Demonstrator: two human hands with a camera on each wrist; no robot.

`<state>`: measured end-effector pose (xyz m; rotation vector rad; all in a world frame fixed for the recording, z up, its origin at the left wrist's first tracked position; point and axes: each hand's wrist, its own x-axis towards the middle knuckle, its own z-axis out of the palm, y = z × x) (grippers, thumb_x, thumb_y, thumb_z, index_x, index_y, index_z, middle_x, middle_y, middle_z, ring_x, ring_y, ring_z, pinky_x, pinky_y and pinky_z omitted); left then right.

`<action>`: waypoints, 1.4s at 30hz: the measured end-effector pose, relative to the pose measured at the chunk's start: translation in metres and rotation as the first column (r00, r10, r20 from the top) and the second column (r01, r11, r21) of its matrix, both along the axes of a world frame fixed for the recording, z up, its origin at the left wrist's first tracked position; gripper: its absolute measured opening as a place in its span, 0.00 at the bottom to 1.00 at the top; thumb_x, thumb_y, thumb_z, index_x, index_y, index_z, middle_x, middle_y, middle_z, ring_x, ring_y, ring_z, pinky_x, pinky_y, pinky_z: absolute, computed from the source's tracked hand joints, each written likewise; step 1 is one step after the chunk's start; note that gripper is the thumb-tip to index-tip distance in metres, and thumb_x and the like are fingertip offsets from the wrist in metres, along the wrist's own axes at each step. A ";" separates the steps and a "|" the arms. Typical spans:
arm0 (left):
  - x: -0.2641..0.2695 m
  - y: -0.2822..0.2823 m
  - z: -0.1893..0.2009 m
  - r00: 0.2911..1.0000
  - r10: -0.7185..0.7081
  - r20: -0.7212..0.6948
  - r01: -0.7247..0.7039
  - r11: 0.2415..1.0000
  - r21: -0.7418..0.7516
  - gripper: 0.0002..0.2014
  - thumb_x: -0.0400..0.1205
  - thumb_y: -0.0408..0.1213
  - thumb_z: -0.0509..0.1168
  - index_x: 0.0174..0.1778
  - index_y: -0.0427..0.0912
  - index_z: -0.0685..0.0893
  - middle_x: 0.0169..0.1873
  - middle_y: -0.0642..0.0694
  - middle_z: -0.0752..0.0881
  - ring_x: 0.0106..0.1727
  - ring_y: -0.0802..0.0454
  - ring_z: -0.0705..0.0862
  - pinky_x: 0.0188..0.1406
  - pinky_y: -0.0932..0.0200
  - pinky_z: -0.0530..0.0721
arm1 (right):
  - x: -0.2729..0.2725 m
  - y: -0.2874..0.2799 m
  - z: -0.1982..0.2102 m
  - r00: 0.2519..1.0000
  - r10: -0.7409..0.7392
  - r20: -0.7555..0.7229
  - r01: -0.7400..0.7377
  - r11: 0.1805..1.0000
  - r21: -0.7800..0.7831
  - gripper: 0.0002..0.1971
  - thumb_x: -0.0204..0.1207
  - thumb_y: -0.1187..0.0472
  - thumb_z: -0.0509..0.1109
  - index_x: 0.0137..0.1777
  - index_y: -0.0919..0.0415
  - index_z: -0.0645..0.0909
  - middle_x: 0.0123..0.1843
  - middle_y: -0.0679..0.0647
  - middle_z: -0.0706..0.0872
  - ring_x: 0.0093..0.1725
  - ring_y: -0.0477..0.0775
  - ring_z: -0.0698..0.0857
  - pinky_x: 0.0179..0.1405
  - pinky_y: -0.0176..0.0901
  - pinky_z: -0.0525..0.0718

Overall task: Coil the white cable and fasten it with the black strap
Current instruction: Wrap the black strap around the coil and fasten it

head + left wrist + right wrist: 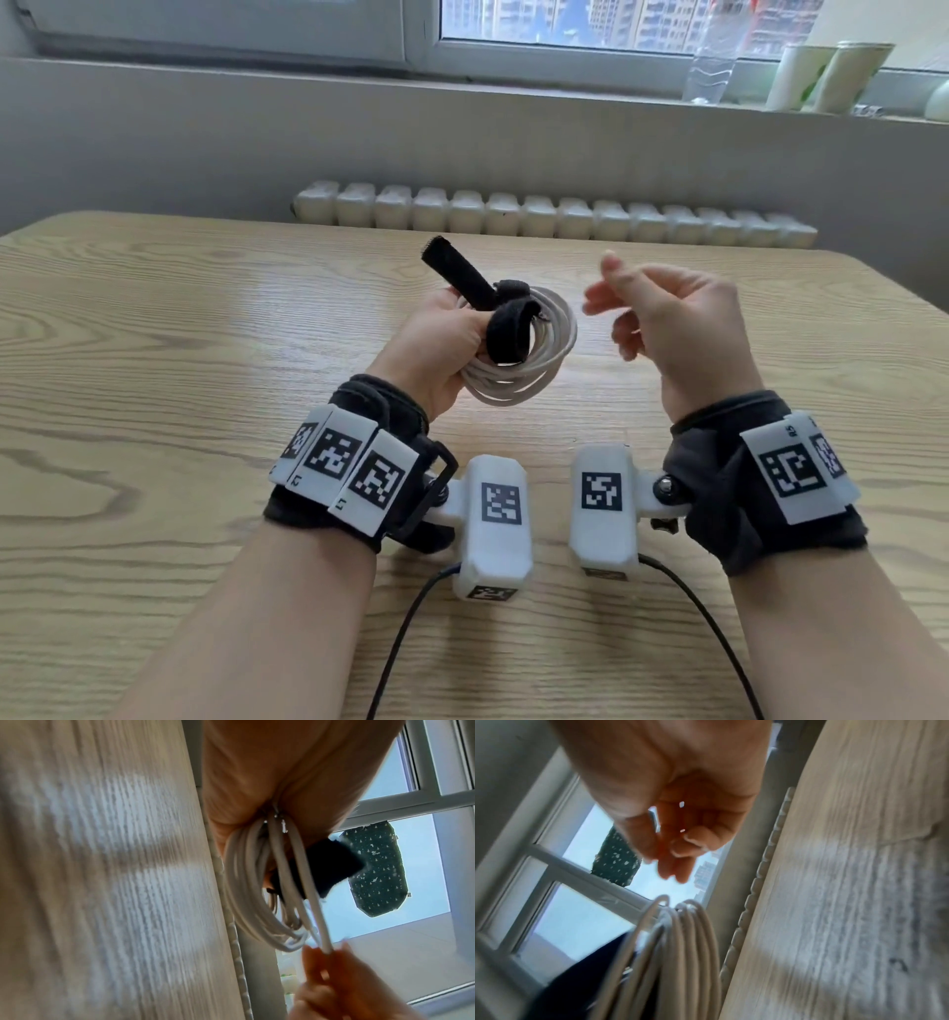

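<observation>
Left hand gripping the coiled white cable beside the tabletop

The left hand (270, 770) is clutching the white cable (246, 882), its loops hanging down; the black strap (331, 866) is poking out behind them, the tabletop (102, 862) is filling the left side, and right-hand fingers (331, 979) are hovering at the coil's lower end.

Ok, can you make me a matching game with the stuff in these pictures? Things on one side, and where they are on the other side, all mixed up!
Things:
1. white cable
2. black strap
3. clear bottle
4. right hand

Where or how:
A. standing on the windowsill
B. coiled in loops, held by the left hand
C. in the air beside the coil, holding nothing
D. looped on the coil, one end sticking up

Right pairs: 1-B, 2-D, 3-A, 4-C
</observation>
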<state>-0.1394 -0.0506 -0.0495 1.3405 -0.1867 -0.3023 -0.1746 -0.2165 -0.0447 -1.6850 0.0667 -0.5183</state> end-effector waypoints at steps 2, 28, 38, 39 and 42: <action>-0.002 -0.001 0.002 1.000 -0.026 0.004 0.026 0.999 -0.025 0.04 0.78 0.21 0.64 0.46 0.32 0.78 0.34 0.43 0.84 0.29 0.56 0.84 0.29 0.66 0.84 | 0.006 -0.006 -0.007 0.988 -0.051 -0.144 0.057 0.998 0.040 0.08 0.76 0.59 0.72 0.38 0.62 0.85 0.36 0.54 0.90 0.28 0.46 0.82 0.27 0.34 0.82; 0.001 -0.005 -0.003 0.985 0.054 0.165 -0.072 0.992 0.107 0.09 0.74 0.16 0.63 0.33 0.33 0.79 0.23 0.47 0.75 0.22 0.58 0.68 0.18 0.69 0.69 | 0.011 0.010 -0.026 0.826 0.524 -0.209 -0.352 0.768 0.535 0.13 0.74 0.73 0.66 0.31 0.61 0.85 0.21 0.49 0.83 0.15 0.39 0.72 0.15 0.25 0.72; -0.001 -0.009 -0.002 0.959 0.135 0.250 -0.180 0.969 0.167 0.13 0.74 0.19 0.65 0.34 0.43 0.83 0.21 0.52 0.77 0.16 0.61 0.69 0.18 0.68 0.70 | 0.012 0.013 -0.032 0.817 0.537 -0.208 -0.377 0.772 0.512 0.21 0.76 0.70 0.65 0.21 0.57 0.83 0.19 0.46 0.79 0.14 0.38 0.68 0.14 0.26 0.68; -0.002 -0.008 -0.002 0.957 0.133 0.257 -0.180 0.969 0.171 0.13 0.74 0.20 0.66 0.34 0.44 0.83 0.22 0.50 0.77 0.16 0.62 0.70 0.18 0.68 0.71 | 0.012 0.013 -0.032 0.813 0.541 -0.214 -0.380 0.773 0.507 0.21 0.74 0.69 0.67 0.19 0.57 0.83 0.18 0.45 0.79 0.14 0.38 0.68 0.14 0.25 0.67; -0.001 -0.007 -0.002 0.956 0.124 0.265 -0.175 0.969 0.177 0.12 0.74 0.20 0.66 0.36 0.44 0.82 0.24 0.48 0.78 0.18 0.60 0.71 0.18 0.68 0.71 | 0.011 0.012 -0.029 0.787 0.575 -0.223 -0.410 0.758 0.507 0.08 0.59 0.62 0.74 0.20 0.56 0.83 0.19 0.44 0.79 0.15 0.38 0.68 0.16 0.26 0.65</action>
